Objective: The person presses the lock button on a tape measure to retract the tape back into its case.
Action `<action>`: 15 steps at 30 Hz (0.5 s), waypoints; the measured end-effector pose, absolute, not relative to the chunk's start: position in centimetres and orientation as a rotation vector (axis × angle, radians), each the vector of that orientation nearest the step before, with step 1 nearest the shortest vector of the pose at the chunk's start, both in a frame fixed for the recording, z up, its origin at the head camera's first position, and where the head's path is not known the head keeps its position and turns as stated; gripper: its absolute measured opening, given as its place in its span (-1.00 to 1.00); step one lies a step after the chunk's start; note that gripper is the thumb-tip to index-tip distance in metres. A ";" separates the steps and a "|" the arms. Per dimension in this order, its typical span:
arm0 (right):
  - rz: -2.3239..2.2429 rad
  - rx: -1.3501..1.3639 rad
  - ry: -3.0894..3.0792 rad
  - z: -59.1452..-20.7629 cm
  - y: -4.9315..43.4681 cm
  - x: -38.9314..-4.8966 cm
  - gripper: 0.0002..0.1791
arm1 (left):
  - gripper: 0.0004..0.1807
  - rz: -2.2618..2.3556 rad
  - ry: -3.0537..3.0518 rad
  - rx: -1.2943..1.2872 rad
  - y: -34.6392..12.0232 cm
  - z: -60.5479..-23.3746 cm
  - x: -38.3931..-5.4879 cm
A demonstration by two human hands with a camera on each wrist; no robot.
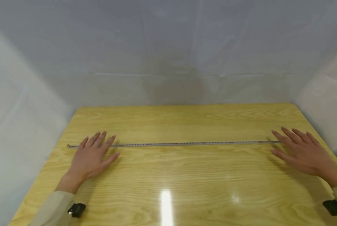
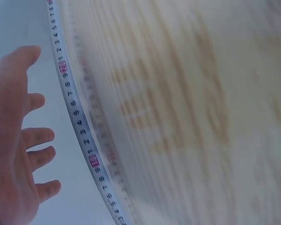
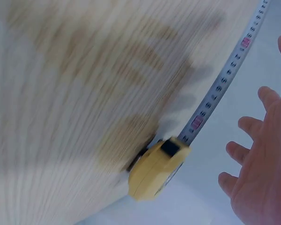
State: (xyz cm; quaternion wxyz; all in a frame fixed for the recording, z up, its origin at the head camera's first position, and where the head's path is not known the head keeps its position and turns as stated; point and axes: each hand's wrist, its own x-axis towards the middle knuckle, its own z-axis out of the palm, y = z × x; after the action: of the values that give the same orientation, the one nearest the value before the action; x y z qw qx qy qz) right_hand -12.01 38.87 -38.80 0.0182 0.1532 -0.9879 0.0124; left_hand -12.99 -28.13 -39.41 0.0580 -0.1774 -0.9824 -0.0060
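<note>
A tape measure's pale blade point(image 1: 185, 144) stretches straight across the wooden table, its metal end hook point(image 1: 68, 146) at the far left. My left hand point(image 1: 90, 160) is over the blade near that hook, palm down, fingers spread and relaxed. In the left wrist view the fingers point(image 2: 40, 136) are apart from the numbered blade point(image 2: 77, 110). Over the other end, my right hand point(image 1: 303, 153) has its fingers spread too. The right wrist view shows the yellow tape measure case point(image 3: 154, 173) beneath it, with a gap between hand and case; in the head view this hand hides the case.
The wood-grain table point(image 1: 168, 166) has a back edge running along a grey sheet wall point(image 1: 168, 62). White sheets point(image 1: 18, 110) rise at the left and right sides. A small black device point(image 1: 76, 209) sits at each wrist.
</note>
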 end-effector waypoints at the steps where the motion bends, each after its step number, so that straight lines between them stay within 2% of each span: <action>1: 0.020 0.479 -3.060 -38.8 39.2 -11.9 -0.13 | -0.26 -0.017 -2.975 -0.538 -28.3 -39.4 -13.0; 15: -0.038 0.465 -3.035 -39.1 41.9 -12.1 -0.12 | -0.25 -0.032 -3.006 -0.475 -31.5 -39.6 -12.7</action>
State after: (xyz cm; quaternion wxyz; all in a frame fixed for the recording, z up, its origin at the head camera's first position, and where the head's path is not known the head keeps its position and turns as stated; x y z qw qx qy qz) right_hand -12.10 41.90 -39.12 0.0357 0.1514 -0.9877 -0.0122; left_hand -12.70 -31.55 -39.56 0.0492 -0.1559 -0.9865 -0.0106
